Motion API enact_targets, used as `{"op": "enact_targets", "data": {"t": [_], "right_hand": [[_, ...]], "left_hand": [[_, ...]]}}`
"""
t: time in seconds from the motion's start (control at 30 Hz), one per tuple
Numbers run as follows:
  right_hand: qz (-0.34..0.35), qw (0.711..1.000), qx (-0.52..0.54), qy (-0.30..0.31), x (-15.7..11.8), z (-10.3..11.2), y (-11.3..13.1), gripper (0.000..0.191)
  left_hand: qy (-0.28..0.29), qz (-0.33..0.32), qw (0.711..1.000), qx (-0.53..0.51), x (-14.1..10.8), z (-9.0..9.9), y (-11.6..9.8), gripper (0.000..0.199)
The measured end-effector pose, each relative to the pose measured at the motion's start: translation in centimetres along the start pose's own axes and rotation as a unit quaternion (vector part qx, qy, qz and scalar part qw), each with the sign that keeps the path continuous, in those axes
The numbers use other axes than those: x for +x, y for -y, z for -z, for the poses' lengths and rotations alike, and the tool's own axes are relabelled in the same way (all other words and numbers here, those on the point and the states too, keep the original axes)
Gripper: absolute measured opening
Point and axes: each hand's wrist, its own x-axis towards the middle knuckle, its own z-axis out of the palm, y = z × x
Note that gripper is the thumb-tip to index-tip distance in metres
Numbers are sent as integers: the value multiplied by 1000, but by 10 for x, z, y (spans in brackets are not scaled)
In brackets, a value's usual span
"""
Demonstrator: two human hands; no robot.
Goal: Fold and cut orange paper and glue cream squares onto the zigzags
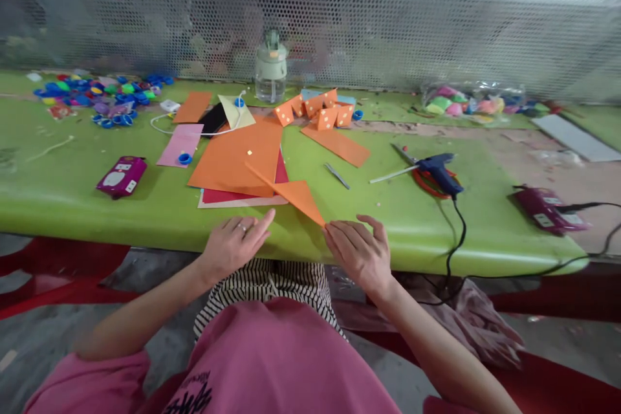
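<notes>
A folded strip of orange paper (298,199) stretches from the stacked sheets toward the table's front edge. My right hand (361,249) has its fingertips closed on the near corner of that strip, its index finger lifted apart. My left hand (240,242), with a ring on one finger, is held over the front edge with fingers stretched out and nothing in them. It is apart from the strip. Under the strip's far end lies a large orange sheet (242,155), on top of a red sheet (233,196) and other paper.
Tweezers (336,176) lie right of the strip, then scissors and a blue glue gun (439,168) with its cord. Behind stand a water bottle (272,71) and dotted orange folded pieces (320,107). Purple boxes (122,176) sit on both sides; colourful small parts (104,96) lie back left.
</notes>
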Motion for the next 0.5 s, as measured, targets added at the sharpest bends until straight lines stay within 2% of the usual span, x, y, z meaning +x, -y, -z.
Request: {"op": "enact_targets", "data": {"t": [0.13,0.27,0.37,0.5], "right_hand": [[17,1000,12,4,34,8,13,16],[55,998,7,3,62,13,19,15],[79,997,-26,5,77,16,11,14],[115,992,-38,21,86,30,-16,19]], "left_hand": [[49,6,998,-50,26,-13,-7,47],[69,39,991,-107,40,-25,1,39],[61,66,988,-128,46,-25,16,29],[45,96,975,-195,51,-15,50,30]]}}
